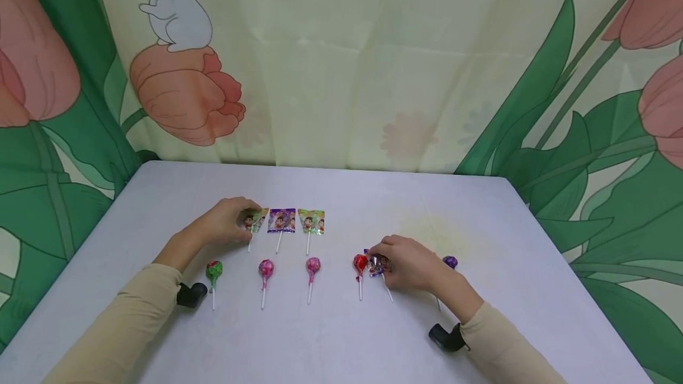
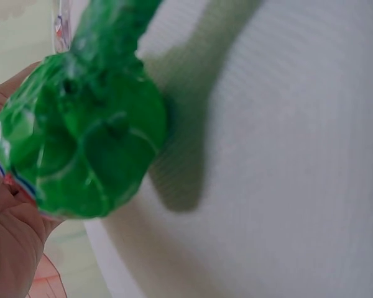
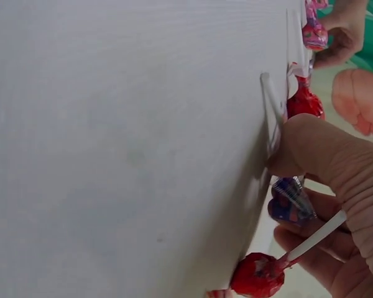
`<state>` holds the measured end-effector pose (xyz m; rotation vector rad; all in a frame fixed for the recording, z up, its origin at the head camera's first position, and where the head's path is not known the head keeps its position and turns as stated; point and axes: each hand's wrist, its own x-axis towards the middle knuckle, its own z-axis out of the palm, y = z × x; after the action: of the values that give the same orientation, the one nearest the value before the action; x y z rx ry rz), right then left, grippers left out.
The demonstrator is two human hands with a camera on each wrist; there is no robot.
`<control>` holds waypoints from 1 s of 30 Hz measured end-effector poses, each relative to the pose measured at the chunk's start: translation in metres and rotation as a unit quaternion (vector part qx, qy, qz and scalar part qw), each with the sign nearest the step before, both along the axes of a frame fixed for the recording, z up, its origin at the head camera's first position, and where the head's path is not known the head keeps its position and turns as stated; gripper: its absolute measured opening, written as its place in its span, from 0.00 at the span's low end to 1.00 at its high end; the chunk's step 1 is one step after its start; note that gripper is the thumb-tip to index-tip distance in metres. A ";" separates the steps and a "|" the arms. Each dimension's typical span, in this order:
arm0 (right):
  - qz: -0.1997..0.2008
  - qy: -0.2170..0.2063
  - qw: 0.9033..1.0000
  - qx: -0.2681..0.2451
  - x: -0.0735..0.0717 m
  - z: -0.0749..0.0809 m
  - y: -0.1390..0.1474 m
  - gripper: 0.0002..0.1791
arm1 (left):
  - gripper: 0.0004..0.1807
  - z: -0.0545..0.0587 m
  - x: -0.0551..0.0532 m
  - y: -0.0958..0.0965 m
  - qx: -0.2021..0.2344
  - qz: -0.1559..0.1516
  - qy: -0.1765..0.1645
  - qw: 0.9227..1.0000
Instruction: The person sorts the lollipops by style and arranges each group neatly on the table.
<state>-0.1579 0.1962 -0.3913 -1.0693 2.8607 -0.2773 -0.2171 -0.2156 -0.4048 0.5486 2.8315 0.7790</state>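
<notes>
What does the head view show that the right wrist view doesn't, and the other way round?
Only the head view: the round green lollipop, the rabbit printed on the curtain, and both sleeves.

Only the right wrist view: a second red lollipop near the bottom edge.

Both: the left hand, the right hand holding a purple-wrapped candy, one red lollipop beyond it, and the white table.

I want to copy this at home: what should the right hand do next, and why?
Maybe the right hand could lift the flat purple lollipop it pinches and lay it beside the green flat lollipop at the back row's right end. The back row's lollipops have flat wrappers too, while the red lollipop next to the held one is round.
</notes>
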 end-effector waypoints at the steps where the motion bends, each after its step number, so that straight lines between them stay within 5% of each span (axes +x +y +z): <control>1: 0.001 0.000 1.000 -0.007 0.000 -0.001 0.001 0.24 | 0.33 0.000 0.000 0.000 0.000 -0.001 0.000 1.000; 13: 0.008 0.006 0.995 -0.094 -0.004 -0.006 0.012 0.23 | 0.33 -0.001 0.002 0.000 -0.002 0.001 0.004 1.000; 20: -0.013 -0.031 0.995 -0.096 -0.005 -0.004 0.011 0.25 | 0.33 -0.003 0.002 -0.001 -0.002 0.004 0.005 1.000; 30: -0.036 -0.026 0.993 -0.111 -0.008 -0.008 0.012 0.26 | 0.32 -0.002 0.000 -0.001 0.002 -0.002 0.009 1.000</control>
<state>-0.1660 0.2080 -0.3988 -0.9758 2.8754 -0.6324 -0.2167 -0.2169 -0.4068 0.5649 2.8448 0.7824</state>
